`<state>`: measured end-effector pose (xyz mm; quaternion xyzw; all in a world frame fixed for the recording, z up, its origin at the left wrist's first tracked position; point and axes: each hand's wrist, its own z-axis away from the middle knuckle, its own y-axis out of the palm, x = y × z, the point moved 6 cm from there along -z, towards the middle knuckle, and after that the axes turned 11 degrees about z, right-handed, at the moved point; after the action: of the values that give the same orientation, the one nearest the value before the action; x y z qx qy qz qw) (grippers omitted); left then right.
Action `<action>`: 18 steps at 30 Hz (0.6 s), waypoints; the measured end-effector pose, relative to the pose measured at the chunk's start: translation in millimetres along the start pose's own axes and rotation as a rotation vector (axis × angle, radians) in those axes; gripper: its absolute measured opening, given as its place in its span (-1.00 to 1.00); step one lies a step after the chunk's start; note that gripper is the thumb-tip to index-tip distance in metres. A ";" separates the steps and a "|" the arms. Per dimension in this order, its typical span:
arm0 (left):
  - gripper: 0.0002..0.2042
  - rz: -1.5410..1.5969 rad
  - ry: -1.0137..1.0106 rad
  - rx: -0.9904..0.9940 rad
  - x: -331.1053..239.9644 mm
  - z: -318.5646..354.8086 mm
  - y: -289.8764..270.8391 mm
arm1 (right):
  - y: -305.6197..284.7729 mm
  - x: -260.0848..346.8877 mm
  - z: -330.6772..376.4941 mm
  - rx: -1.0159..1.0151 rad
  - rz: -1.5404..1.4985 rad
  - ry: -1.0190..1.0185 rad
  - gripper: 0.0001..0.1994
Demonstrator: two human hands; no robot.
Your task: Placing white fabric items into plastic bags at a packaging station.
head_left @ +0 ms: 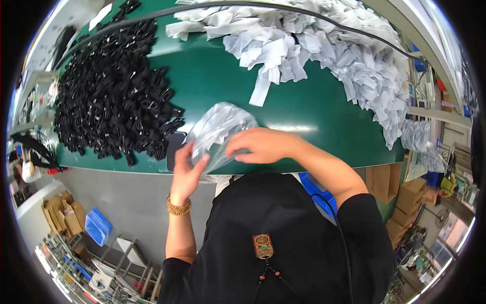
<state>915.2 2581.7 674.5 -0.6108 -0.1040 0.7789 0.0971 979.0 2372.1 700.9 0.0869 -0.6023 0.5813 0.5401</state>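
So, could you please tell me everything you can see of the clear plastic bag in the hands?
The bag is thin, clear, crinkled plastic with a whitish sheen, held over the near edge of the green table. The left hand grips its lower left side; the right hand lies over its right side. Whether anything is inside cannot be told. A dark flat thing lies just left of it.

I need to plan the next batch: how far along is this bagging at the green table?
Done: no filled bags show anywhere. In hand: one clear bag, held by the left hand and right hand at the table's near edge; whether anything is inside, I cannot tell. Left: a big black pile and a long heap of white bags.
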 end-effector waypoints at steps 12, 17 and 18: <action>-0.47 -0.707 0.019 0.204 -34.2 -184.2 270.2 | -82.3 -284.6 62.1 -0.879 0.356 0.934 -0.49; -0.51 -0.519 -0.020 0.149 5.4 -189.0 293.2 | -71.0 -285.5 107.7 -0.626 0.410 0.915 -0.45; -0.53 -0.541 -0.019 0.225 7.3 -179.4 298.0 | -61.9 -289.2 124.4 -0.573 0.362 0.889 -0.51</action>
<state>1080.6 2305.6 542.5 -0.5390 -0.1771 0.7369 0.3675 1072.0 2102.9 553.3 -0.4218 -0.4556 0.4587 0.6357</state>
